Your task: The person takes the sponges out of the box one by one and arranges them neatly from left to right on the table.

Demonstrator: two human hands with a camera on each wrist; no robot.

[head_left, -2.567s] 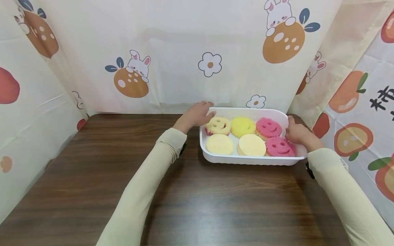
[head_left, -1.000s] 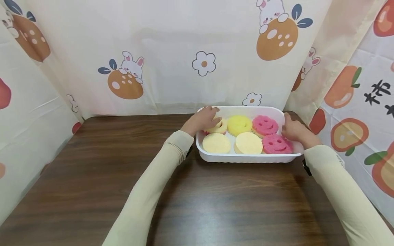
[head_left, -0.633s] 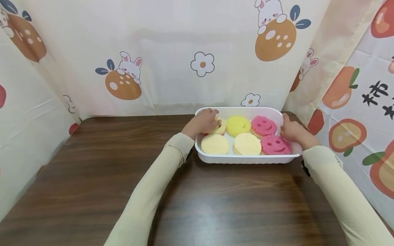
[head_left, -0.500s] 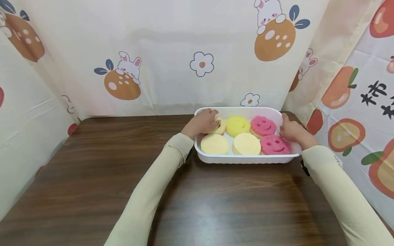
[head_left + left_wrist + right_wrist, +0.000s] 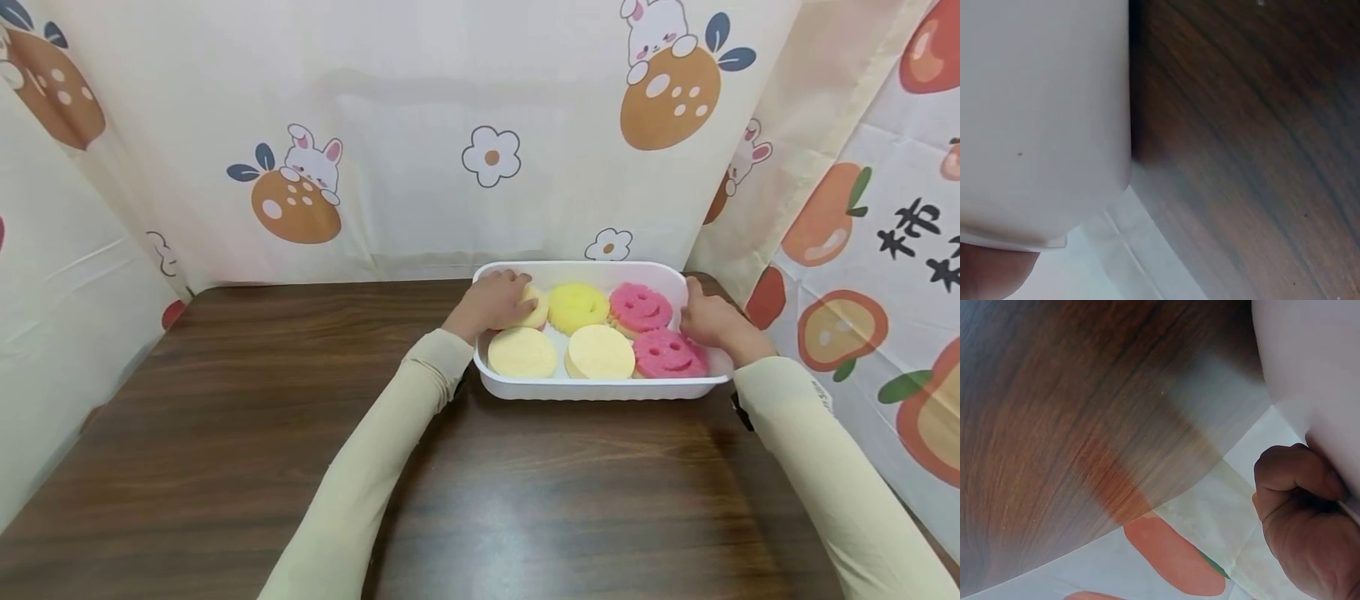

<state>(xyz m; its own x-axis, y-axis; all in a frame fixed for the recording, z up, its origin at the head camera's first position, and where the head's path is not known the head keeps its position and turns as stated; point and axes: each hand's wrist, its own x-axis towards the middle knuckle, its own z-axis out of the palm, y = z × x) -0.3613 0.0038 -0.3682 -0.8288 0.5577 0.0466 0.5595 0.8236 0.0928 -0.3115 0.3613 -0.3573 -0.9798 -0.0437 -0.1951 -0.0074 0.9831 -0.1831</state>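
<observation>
A white tray [image 5: 600, 390] sits on the table at the back right. In its back row are a cream-and-pink smiley sponge [image 5: 541, 312], a yellow smiley sponge [image 5: 578, 307] and a pink smiley sponge [image 5: 641, 307]. Two plain cream round sponges [image 5: 522, 352] and another pink smiley sponge [image 5: 670, 353] make up the front row. Reaching over the tray's left end, my left hand [image 5: 495, 302] has its fingers curled on the cream-and-pink sponge and hides most of it. My right hand [image 5: 711, 321] grips the tray's right rim, its fingers bent at the wall [image 5: 1329, 369].
The dark wooden table [image 5: 300, 417] spreads out to the left and in front of the tray. A printed curtain [image 5: 405, 167] hangs right behind the tray, and a fruit-patterned cloth [image 5: 862, 267] closes off the right side.
My left hand has come from the tray's back left rim onto the cream-and-pink sponge, and its fingers now cover the face. My right hand stays on the right rim.
</observation>
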